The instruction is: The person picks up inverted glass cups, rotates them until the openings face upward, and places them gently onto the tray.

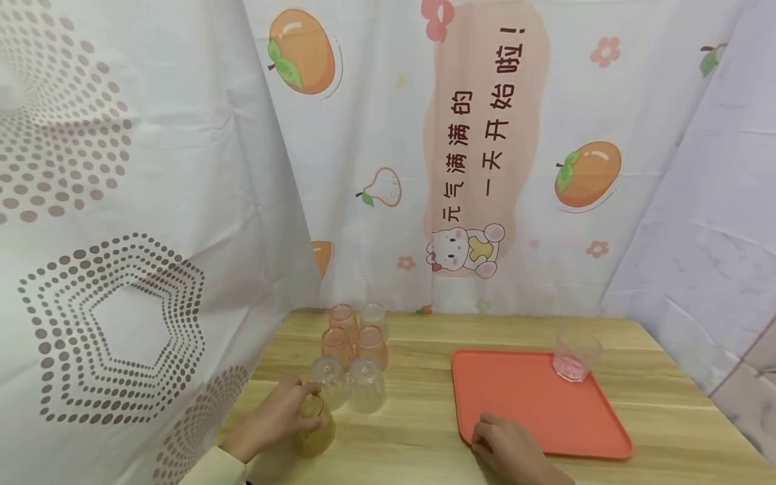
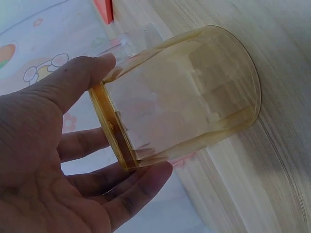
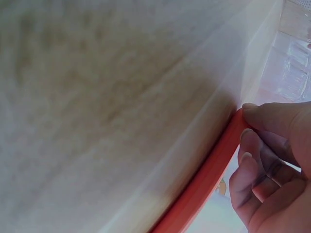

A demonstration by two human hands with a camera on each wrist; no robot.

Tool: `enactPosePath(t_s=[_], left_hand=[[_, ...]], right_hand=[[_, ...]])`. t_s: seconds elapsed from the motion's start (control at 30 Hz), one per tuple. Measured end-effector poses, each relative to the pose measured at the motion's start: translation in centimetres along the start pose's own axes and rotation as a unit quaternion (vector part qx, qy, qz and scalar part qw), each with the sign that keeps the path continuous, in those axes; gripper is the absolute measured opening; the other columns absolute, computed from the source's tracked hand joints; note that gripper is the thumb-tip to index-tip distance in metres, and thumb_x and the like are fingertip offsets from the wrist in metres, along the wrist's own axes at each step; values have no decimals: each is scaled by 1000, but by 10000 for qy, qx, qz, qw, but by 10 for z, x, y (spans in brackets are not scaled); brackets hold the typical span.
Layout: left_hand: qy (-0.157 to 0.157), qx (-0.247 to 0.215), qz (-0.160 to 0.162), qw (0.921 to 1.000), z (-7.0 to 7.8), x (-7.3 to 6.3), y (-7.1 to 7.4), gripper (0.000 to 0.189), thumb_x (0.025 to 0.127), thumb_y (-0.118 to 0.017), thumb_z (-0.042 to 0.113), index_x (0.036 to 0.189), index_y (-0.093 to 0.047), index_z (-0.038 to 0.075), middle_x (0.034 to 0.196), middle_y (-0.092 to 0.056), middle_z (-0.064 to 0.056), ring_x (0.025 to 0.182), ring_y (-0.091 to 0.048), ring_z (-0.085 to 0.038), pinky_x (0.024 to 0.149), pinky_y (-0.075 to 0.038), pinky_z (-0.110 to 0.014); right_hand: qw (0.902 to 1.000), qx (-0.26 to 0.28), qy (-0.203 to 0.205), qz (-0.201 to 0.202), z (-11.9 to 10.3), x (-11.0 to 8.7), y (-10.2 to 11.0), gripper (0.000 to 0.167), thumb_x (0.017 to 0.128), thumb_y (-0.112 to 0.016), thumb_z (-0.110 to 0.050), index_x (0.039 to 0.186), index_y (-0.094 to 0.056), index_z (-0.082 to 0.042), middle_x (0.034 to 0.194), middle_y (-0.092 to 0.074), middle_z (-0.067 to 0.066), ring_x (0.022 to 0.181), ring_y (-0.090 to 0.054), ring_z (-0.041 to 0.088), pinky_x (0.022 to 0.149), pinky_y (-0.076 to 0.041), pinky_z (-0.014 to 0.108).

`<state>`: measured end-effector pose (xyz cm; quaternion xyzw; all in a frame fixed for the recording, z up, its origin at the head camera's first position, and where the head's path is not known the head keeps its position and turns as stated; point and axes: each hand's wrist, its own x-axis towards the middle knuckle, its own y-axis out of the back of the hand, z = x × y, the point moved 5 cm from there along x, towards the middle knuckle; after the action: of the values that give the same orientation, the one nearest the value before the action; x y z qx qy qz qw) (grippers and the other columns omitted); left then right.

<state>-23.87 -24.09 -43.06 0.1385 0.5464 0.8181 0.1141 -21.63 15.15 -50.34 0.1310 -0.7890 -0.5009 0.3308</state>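
An amber glass (image 2: pixel 184 92) stands upside down at the near left of the table, its wide rim on the wood. My left hand (image 1: pixel 281 414) grips it around the base, thumb on one side and fingers on the other. Just beyond it, several upturned glasses, such as a clear glass (image 1: pixel 367 387) and a pinkish glass (image 1: pixel 372 345), stand in a close group. At the near left corner of the red tray (image 1: pixel 521 391), my right hand (image 1: pixel 506 448) pinches the rim between thumb and curled forefinger.
A clear glass bowl (image 1: pixel 576 357) stands at the tray's far right corner. The wooden table (image 1: pixel 418 417) ends at printed curtains, one behind (image 1: pixel 376 121) and one along the left (image 1: pixel 230 202).
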Motion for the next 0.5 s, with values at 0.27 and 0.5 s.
enactPosePath(t_s=[0.27,0.5], left_hand=[[-64,195,91,9997,1,-4,2,58,76,-90,38,115,-71,-1,103,-66,-17,97,-62,-34,84,-54,-55],[-521,109,59,9986,4,2,4,57,77,-89,39,112,-73,-3,98,-70,-12,87,-65,-27,76,-56,-47]], right_hand=[[9998,44,-13,-176,0,0,-1,21,81,-87,-13,79,-68,-23,80,-53,-21,70,-53,-5,58,-48,22],[9995,101,-50,-282,3,0,-1,22,80,-87,-11,79,-68,-23,81,-53,-21,70,-52,-5,58,-48,23]])
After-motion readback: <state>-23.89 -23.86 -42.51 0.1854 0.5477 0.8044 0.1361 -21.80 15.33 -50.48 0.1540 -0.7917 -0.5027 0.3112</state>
